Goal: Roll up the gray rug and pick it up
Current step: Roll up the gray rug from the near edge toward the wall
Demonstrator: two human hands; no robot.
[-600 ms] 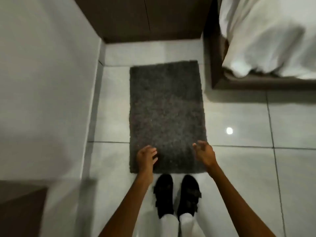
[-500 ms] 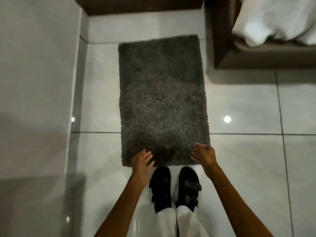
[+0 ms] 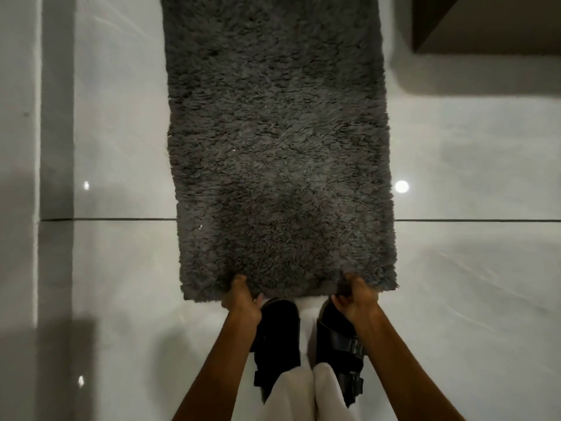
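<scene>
Glossy pale tiled floor (image 3: 473,284); brown furniture base (image 3: 491,22) far right; light reflection (image 3: 401,186) below it.

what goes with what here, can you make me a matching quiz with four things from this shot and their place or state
Things:
1 gray rug
2 left hand
3 right hand
4 black sandals

Places or states:
A on the feet, just short of the rug's near edge
B lying flat on the tiled floor
C gripping the near edge toward its right corner
D gripping the near edge toward its left corner

Pairs: 1-B, 2-D, 3-C, 4-A
</scene>
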